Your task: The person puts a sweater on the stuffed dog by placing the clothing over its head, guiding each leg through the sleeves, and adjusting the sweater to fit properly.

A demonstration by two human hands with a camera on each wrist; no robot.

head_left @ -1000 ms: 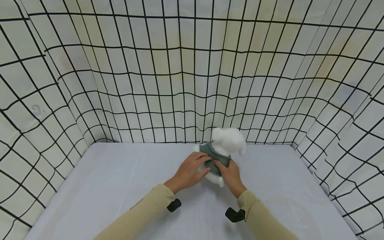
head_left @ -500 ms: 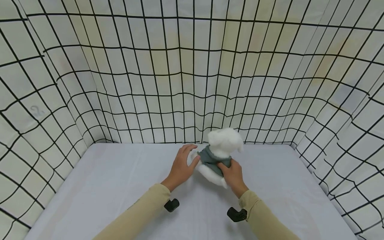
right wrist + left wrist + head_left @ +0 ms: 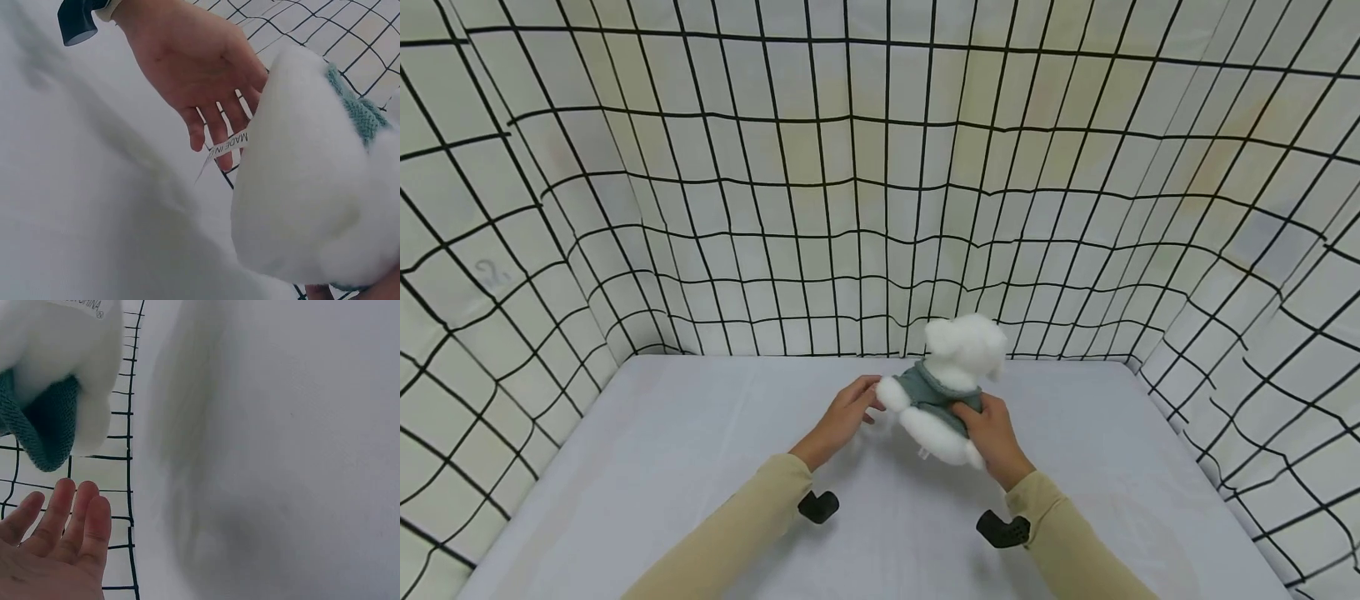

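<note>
grid-cloth walls, pale table; plush raised just above it at centre back, pinched at its green sweater by right hand; left hand slack, fingers straight, beside its paw; likely light, soft, squashy: hold the torso

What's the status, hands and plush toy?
Right hand grips plush toy at its teal sweater, lifted off the table. Left hand open, fingers beside its paw. Nothing in the way.

The plush toy sits toward the back middle of the counter, near the grid wall behind it. The left hand is at its left side, the right hand at its right front.
</note>
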